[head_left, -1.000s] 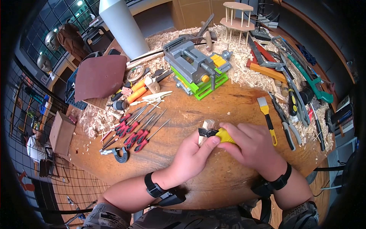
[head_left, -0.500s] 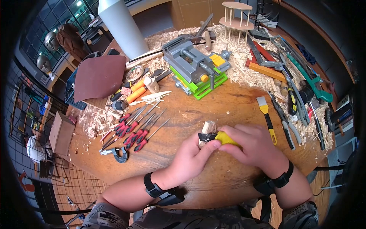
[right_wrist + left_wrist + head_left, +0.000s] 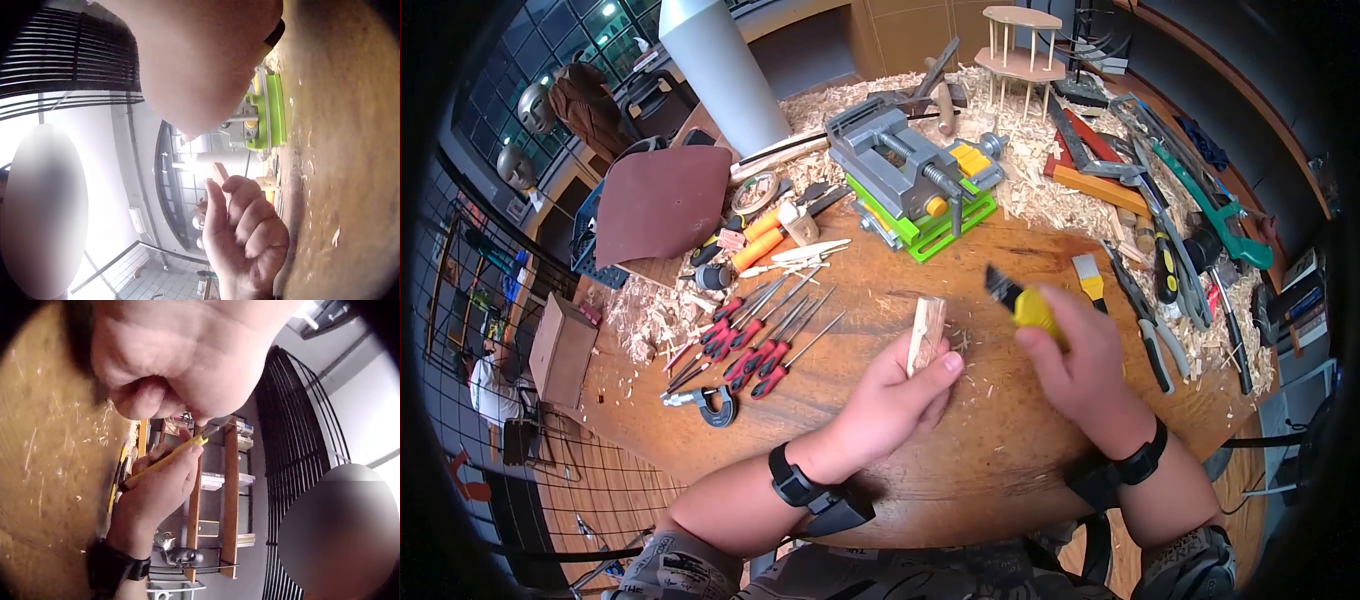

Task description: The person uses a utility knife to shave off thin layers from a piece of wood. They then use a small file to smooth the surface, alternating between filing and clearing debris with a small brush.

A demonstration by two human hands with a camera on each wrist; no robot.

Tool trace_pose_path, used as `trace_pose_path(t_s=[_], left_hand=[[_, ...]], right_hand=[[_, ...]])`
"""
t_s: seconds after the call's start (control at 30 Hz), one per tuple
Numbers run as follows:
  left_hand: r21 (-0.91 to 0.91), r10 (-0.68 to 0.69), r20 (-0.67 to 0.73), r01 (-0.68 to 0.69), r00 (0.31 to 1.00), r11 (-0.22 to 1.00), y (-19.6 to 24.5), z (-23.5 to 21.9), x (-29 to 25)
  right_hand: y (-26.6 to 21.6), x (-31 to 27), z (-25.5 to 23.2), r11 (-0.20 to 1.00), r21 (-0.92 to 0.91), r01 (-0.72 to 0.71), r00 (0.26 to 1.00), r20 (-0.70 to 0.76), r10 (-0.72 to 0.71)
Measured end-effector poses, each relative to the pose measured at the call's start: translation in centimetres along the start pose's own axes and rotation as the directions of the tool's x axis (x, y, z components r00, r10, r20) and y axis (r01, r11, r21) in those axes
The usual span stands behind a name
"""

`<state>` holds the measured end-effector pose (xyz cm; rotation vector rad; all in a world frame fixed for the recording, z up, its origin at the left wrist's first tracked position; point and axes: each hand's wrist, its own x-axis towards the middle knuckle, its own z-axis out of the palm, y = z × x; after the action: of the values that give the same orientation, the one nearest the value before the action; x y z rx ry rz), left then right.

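Observation:
My left hand [image 3: 890, 400] grips a short, pale piece of wood [image 3: 927, 335] with one end standing up out of the fist. The thumb lies along the near side of the wood. In the right wrist view, the curled fingers of that hand show, with the wood [image 3: 220, 172] poking out past the fingertips. My right hand [image 3: 1082, 360] holds a yellow utility knife [image 3: 1036, 313], its dark blade pointing up and left. Between blade and wood there is a gap. Small shavings [image 3: 962, 342] lie on the table beyond the left hand.
A grey vise [image 3: 890, 150] on a green base stands at the back. Left lie red-handled files [image 3: 745, 350] and a micrometer [image 3: 716, 405]. On the right are a brush [image 3: 1090, 275], pliers [image 3: 1155, 350] and a green-handled saw [image 3: 1230, 230]. Wood shavings [image 3: 1040, 180] cover the back.
The knife has come off the wood and moved up and right with my right hand. My left hand still holds the wood, which now shows more fully.

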<state>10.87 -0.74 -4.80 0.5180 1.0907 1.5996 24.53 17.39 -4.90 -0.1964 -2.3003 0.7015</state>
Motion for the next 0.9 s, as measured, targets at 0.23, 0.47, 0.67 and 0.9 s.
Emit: trace_pose_path(t_s=[0.23, 0.47, 0.67, 0.9], left_hand=[[-0.198, -0.076, 0.092, 0.093, 0.993, 0.976, 0.3, -0.4, 0.1], [0.699, 0.515, -0.079, -0.32, 0.854, 0.639, -0.6, -1.4, 0.7], [0.916, 0.512, 0.031, -0.23, 0.858, 0.33, 0.7, -0.2, 0.1], [0.625, 0.499, -0.146, -0.312, 0.854, 0.716, -1.3, -1.3, 0.8]], right_hand=[[0.2, 0.2, -0.1, 0.986, 0.108, -0.123, 0.992, 0.003, 0.124], [0.9, -0.2, 0.4, 0.955, 0.179, -0.235, 0.97, -0.014, 0.241], [0.1, 0.2, -0.2, 0.989, -0.001, -0.145, 0.987, 0.072, 0.145], [0.0, 0.3, -0.2, 0.987, 0.046, -0.152, 0.988, 0.045, 0.15]])
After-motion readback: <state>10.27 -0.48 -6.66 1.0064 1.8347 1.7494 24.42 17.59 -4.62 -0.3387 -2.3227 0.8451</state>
